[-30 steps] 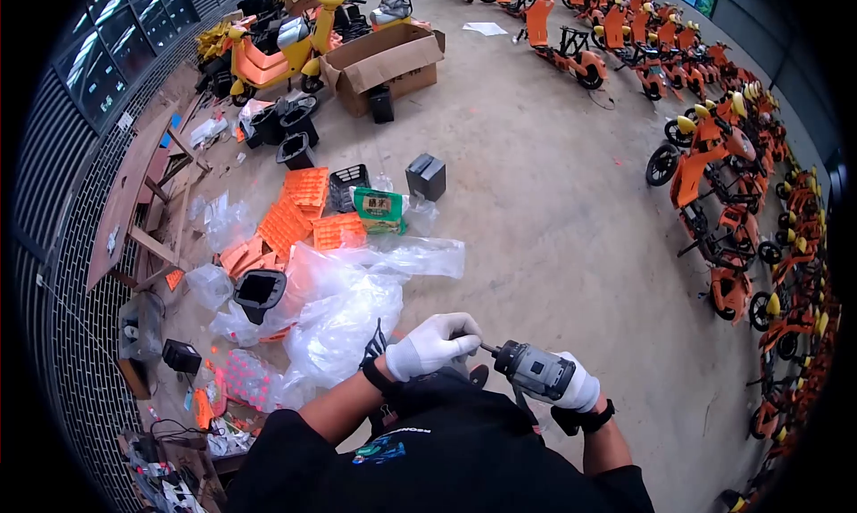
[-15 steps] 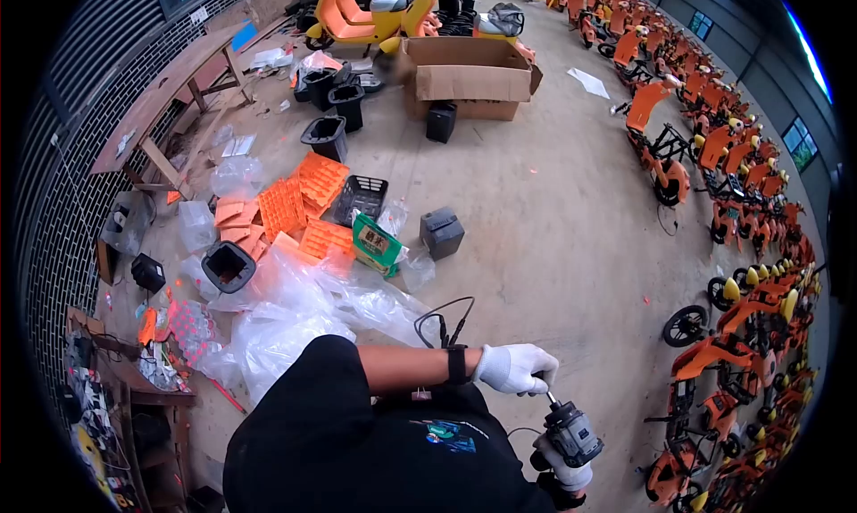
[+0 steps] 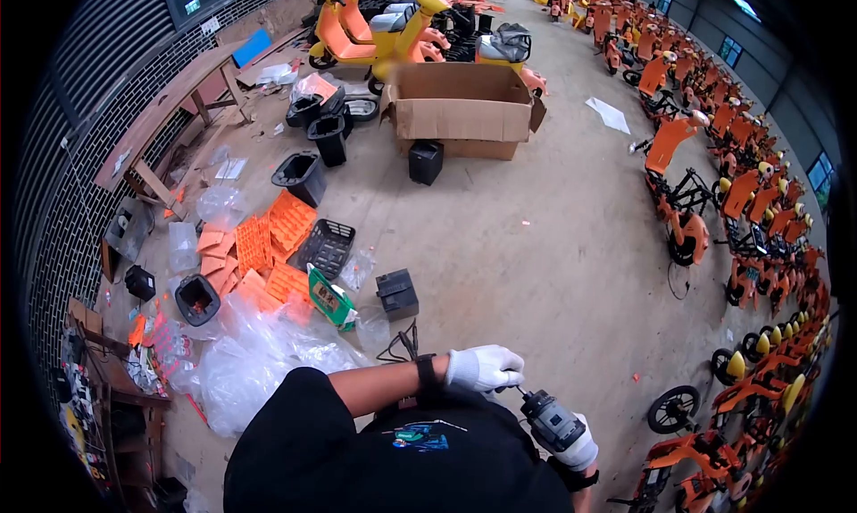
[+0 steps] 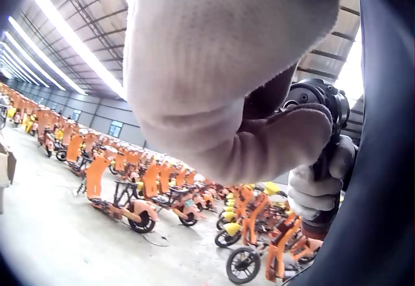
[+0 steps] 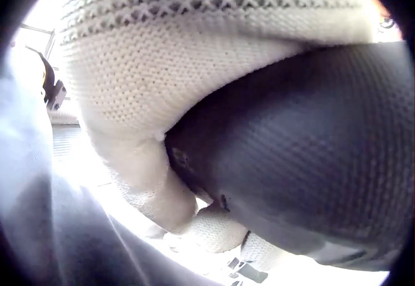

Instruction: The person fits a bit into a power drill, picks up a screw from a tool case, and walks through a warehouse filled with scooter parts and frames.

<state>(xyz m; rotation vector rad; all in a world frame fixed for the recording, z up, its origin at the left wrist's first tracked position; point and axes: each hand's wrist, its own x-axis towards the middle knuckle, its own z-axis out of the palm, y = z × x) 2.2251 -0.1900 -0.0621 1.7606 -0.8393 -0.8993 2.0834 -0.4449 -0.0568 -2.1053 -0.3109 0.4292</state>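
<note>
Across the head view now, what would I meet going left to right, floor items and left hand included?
Small black box → open black bin → black plastic crate → dark grey box → gloved left hand → power drill → white sheet → black wheel, lower right.

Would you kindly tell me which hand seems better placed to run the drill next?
Probably the right: the right hand is wrapped around the handle of the drill, while the left hand has its fingers curled at the bit.

Lit coolly by bright ceiling strips; curved and black-rimmed at edges, blown out low in right-wrist view.
</note>
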